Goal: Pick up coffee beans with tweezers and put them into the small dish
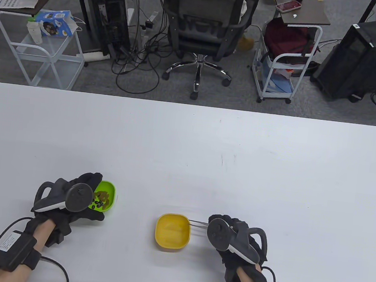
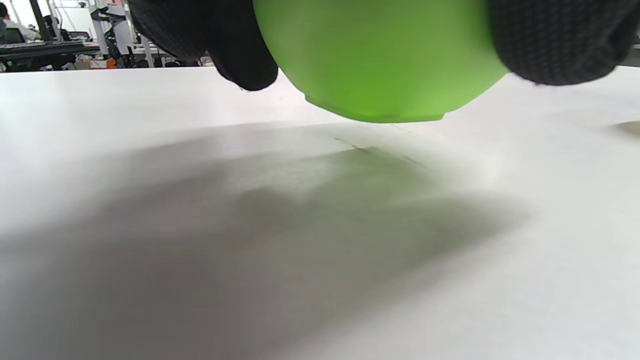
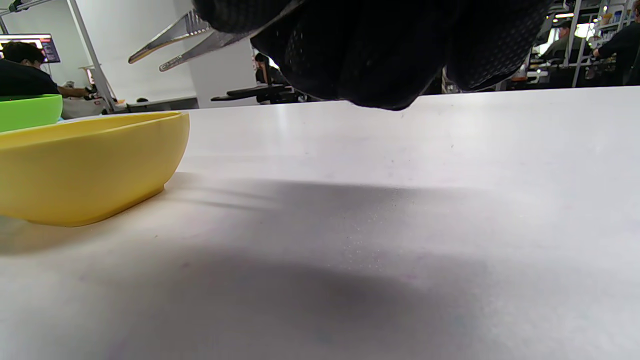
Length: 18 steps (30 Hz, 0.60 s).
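At lower left of the table view, the left hand [image 1: 65, 201] grips a green bowl [image 1: 109, 194] of coffee beans [image 1: 101, 200], gloved fingers [image 2: 245, 55] curled around its sides; the left wrist view shows the bowl lifted just off the white worktop [image 1: 187, 147]. At lower right, the right hand [image 1: 234, 238] holds metal tweezers [image 1: 199, 222], tips slightly apart above the rim of the yellow dish [image 1: 172, 231], which sits on the worktop at lower centre.
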Each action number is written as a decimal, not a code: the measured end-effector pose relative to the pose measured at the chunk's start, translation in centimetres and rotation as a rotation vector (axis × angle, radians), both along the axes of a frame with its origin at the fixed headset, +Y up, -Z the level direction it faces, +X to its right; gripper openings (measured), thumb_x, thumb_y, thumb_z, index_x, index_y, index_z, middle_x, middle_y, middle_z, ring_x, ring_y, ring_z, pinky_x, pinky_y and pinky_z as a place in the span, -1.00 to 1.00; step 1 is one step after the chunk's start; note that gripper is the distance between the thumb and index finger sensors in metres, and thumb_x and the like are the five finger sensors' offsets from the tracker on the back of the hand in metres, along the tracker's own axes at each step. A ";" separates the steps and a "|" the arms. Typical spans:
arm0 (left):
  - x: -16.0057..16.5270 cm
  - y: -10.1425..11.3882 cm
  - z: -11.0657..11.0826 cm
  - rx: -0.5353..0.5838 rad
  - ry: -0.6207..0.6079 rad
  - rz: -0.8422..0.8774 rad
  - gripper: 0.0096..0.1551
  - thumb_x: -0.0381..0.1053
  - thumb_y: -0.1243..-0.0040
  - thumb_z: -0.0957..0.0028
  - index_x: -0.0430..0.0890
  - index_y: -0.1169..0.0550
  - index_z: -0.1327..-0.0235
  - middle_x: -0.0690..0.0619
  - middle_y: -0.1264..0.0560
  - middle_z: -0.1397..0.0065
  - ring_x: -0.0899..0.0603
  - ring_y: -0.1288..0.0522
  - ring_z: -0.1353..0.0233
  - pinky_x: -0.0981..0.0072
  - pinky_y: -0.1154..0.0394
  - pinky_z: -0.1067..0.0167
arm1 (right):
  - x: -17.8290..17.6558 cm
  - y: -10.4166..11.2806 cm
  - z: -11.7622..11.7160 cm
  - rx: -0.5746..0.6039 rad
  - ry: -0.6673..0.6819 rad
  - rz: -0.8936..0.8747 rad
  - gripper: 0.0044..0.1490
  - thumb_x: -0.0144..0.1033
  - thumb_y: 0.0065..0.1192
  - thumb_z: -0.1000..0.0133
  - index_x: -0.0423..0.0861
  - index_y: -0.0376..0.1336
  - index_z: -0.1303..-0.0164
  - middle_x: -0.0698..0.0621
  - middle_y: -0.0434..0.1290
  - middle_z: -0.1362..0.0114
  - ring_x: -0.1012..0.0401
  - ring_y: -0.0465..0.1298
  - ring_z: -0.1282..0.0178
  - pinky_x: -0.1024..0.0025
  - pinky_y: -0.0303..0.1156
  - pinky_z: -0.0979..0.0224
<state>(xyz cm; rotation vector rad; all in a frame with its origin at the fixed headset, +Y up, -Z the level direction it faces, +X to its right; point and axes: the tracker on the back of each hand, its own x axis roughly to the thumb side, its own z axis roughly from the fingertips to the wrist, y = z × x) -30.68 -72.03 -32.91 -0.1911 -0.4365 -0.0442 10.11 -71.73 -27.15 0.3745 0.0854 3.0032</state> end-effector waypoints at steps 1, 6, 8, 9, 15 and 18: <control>0.2 0.0 0.3 0.007 -0.005 -0.009 0.50 0.50 -0.22 0.28 -0.41 -0.13 -0.75 -0.45 -0.27 -0.73 -0.43 -0.49 -0.58 -0.35 -0.39 -0.49 | 0.0 0.0 0.0 0.001 0.000 -0.002 -0.42 -0.20 -0.05 -0.06 -0.04 0.18 -0.31 0.02 0.49 -0.20 0.08 0.57 -0.08 -0.16 0.37 -0.54; 1.4 0.7 2.2 0.049 -0.046 0.013 0.49 0.50 -0.20 0.27 -0.41 -0.13 -0.74 -0.47 -0.27 -0.72 -0.44 -0.48 -0.57 -0.37 -0.39 -0.48 | 0.3 0.0 0.0 -0.002 -0.006 -0.020 -0.42 -0.20 -0.05 -0.06 -0.04 0.18 -0.31 0.02 0.49 -0.20 0.07 0.57 -0.09 -0.16 0.37 -0.54; 1.9 1.1 2.9 0.062 -0.062 0.022 0.50 0.50 -0.19 0.27 -0.43 -0.13 -0.74 -0.49 -0.27 -0.71 -0.45 -0.49 -0.56 -0.39 -0.39 -0.47 | 0.4 0.0 0.0 -0.007 -0.008 -0.030 -0.42 -0.20 -0.05 -0.06 -0.04 0.18 -0.31 0.02 0.49 -0.20 0.07 0.57 -0.09 -0.16 0.37 -0.54; 2.3 1.4 3.3 0.067 -0.065 0.022 0.50 0.51 -0.18 0.26 -0.44 -0.13 -0.74 -0.50 -0.28 -0.70 -0.45 -0.49 -0.55 -0.40 -0.40 -0.47 | 0.5 0.0 0.0 -0.009 -0.009 -0.031 -0.42 -0.20 -0.05 -0.06 -0.04 0.18 -0.31 0.02 0.49 -0.21 0.07 0.57 -0.09 -0.16 0.37 -0.54; 4.3 3.1 5.2 0.102 -0.114 0.055 0.49 0.51 -0.15 0.25 -0.46 -0.14 -0.73 -0.51 -0.27 -0.69 -0.46 -0.49 -0.53 -0.42 -0.39 -0.46 | 0.6 0.0 0.0 -0.009 -0.009 -0.033 -0.42 -0.20 -0.04 -0.06 -0.04 0.18 -0.31 0.02 0.49 -0.21 0.07 0.57 -0.09 -0.16 0.37 -0.54; 5.7 3.5 5.8 0.114 -0.130 0.045 0.49 0.52 -0.14 0.24 -0.45 -0.14 -0.74 -0.51 -0.28 -0.70 -0.46 -0.49 -0.53 -0.42 -0.39 -0.46 | 0.6 0.0 0.0 -0.008 -0.009 -0.032 -0.41 -0.20 -0.04 -0.06 -0.04 0.18 -0.31 0.02 0.49 -0.21 0.07 0.57 -0.09 -0.16 0.37 -0.54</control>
